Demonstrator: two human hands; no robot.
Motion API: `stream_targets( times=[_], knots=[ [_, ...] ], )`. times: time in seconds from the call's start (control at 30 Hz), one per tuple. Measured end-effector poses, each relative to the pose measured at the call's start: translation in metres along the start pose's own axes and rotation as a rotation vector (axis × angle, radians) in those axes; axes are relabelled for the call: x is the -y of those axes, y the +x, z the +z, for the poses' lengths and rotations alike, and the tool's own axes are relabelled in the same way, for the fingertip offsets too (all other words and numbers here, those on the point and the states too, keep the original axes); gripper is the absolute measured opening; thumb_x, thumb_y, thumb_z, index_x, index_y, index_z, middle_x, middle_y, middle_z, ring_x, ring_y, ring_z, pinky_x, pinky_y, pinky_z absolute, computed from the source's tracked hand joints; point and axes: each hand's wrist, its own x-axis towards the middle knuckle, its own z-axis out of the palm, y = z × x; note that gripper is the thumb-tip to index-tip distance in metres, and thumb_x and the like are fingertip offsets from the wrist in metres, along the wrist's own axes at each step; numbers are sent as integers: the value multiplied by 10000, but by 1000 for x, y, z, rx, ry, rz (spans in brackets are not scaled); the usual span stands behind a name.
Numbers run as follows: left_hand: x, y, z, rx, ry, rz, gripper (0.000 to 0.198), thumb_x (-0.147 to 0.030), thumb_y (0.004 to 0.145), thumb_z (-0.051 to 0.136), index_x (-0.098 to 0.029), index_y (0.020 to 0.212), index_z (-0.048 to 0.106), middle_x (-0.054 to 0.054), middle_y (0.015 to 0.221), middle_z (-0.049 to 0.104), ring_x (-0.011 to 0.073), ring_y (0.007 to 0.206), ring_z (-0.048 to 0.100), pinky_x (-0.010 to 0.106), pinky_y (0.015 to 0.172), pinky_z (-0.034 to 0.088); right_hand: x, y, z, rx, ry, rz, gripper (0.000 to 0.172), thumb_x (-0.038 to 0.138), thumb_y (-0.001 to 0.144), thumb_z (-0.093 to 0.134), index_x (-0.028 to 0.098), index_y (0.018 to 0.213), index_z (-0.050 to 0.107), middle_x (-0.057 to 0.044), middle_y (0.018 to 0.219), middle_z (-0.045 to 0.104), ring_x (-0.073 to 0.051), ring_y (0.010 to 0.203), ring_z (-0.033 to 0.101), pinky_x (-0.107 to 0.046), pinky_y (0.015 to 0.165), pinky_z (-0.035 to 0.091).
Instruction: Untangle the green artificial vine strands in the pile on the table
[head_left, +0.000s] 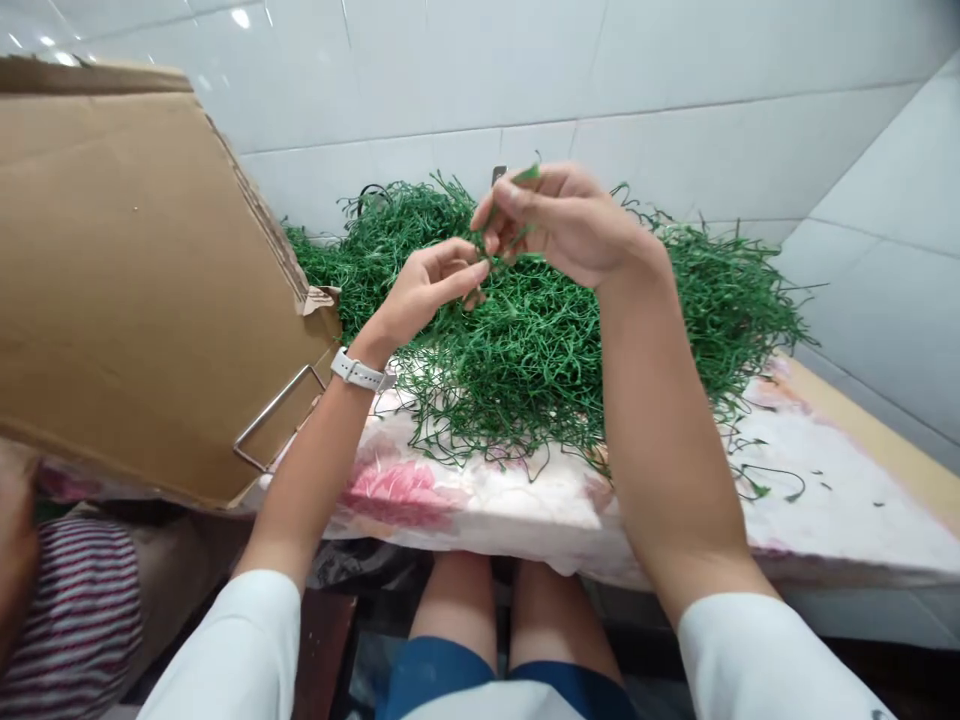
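Both hands meet above a wide, tangled heap of thin green stems (540,350) with curled ends, perhaps plastic. My right hand (559,215) is raised over the heap, thumb and fingers pinching a green stem (529,174) whose leaf-like tip pokes out above the thumb. Just below and to the left, my left hand (435,285) has its thumb and forefinger pressed together near the lower end of the same greenery. Its exact grip is partly hidden by the fingers. A pale watch strap (358,372) circles the left wrist.
A large cardboard sheet or box (135,280) stands at the left, with a bent metal wire frame (277,418) by its lower corner. Floral cloth (517,500) covers the table. Loose stems (765,485) lie right. White tiles rise behind. Someone's striped clothing (86,600) shows lower left.
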Motion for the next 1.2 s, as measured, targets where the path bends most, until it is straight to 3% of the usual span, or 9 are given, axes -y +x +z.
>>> stream_targets(
  times=[0.13,0.27,0.43,0.53,0.67,0.8,0.97,1.1,1.2],
  knots=[
    [12,-12,-15,-6,-80,-104,462,-593,669,871,-214,797,639,-56,598,565,68,469,498,251,515,492,-9,-3,-4,-32,-142,86,320,506,801,855,222,815,706,-11,702,664,-119,627,578,-252,546,486],
    [22,-17,-30,-8,-25,-114,341,-457,684,872,-215,868,716,-51,586,560,78,503,522,237,511,470,-15,-3,-6,-71,-205,115,279,450,835,836,218,797,685,-18,684,652,-127,608,565,-270,548,494],
    [38,-18,-29,-97,46,-82,281,-367,713,840,-233,940,741,-58,586,485,88,540,512,249,543,463,-24,3,-9,-88,-255,136,219,378,850,830,216,778,700,-27,705,673,-117,614,561,-259,559,493],
    [51,-17,-26,-203,86,-76,443,-363,678,849,-246,1072,685,-68,602,455,98,531,487,258,528,456,-27,7,-11,-80,-286,125,185,343,847,830,223,765,716,-23,722,694,-121,633,569,-254,558,495],
    [64,-15,-26,-290,114,-92,609,-361,647,851,-246,1169,558,-40,737,550,102,578,521,246,504,446,-34,13,-13,47,-332,194,130,221,791,866,207,814,739,-13,706,706,-127,639,583,-245,549,481],
    [66,-17,-24,-287,190,-93,590,-359,664,845,-257,1153,530,-17,824,598,93,589,527,233,507,432,-44,18,-12,100,-381,232,184,230,772,898,186,811,723,-6,663,683,-115,602,561,-238,529,446],
    [63,-19,-19,-234,219,-87,592,-381,657,860,-254,1143,548,-21,812,580,89,601,487,248,552,421,-49,21,-12,131,-519,239,304,423,918,761,183,735,727,-11,653,661,-98,596,527,-246,544,411],
    [69,-20,-18,-243,258,-71,655,-496,655,888,-259,1157,540,-6,845,584,117,688,553,260,603,442,-51,23,-13,165,-572,223,171,282,808,859,223,712,730,26,588,601,-101,564,449,-253,487,335],
    [76,-20,-19,-308,323,-59,744,-578,649,891,-281,1207,498,29,1015,620,127,753,611,271,649,486,-54,23,-14,140,-554,209,200,206,740,891,235,670,706,33,567,582,-113,574,447,-255,483,337]
  ],
)
